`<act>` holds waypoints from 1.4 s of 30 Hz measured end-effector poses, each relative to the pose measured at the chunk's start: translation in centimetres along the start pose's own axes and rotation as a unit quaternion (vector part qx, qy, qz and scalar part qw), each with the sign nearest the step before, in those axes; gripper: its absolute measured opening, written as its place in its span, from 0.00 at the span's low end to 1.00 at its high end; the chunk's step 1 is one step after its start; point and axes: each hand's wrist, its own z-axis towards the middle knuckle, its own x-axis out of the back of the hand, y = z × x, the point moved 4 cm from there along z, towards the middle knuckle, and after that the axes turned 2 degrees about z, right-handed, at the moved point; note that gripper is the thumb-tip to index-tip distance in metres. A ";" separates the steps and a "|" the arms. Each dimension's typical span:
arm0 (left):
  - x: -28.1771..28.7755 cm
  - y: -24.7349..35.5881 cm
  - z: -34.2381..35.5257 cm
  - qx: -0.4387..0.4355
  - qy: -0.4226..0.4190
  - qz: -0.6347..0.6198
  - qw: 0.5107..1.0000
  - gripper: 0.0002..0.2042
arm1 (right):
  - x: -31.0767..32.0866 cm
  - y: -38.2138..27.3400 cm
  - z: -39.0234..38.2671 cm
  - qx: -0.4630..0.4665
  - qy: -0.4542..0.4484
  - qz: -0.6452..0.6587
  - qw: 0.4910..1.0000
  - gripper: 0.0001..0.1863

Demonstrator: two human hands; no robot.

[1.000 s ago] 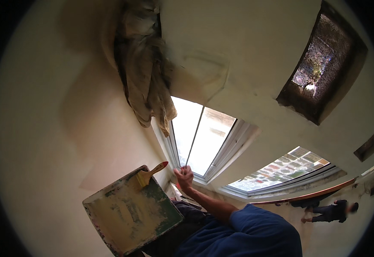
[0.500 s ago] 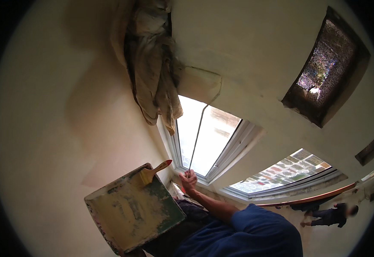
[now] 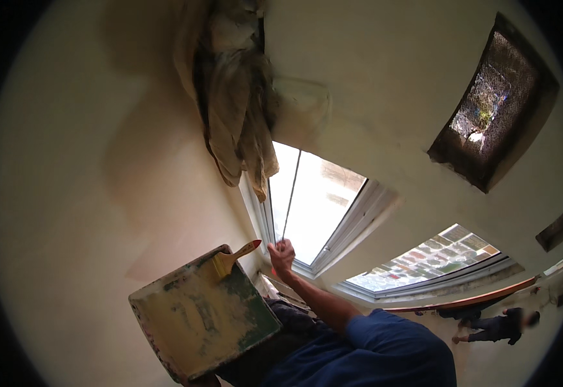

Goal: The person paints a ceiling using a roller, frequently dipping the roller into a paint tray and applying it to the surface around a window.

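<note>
Head view — right hand (image 3: 282,256), fingers clenched on a thin rod (image 3: 292,193).
Brush (image 3: 235,257) on smeared tray (image 3: 197,316) — cannot tell if left hand (image 3: 204,382) grips.

Dim o/all w/ overexp. window (image 3: 317,209)

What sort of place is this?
Probably a room being painted or renovated: a paint-smeared container with a flat brush at its edge, patchy cream walls, and a bunched brown cloth hanging above a window.
</note>
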 end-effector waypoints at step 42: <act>0.7 -1.3 1.3 0.099 0.026 -0.045 0.994 0.34 | -2.7 -7.5 4.5 0.006 -0.022 0.022 1.000 0.15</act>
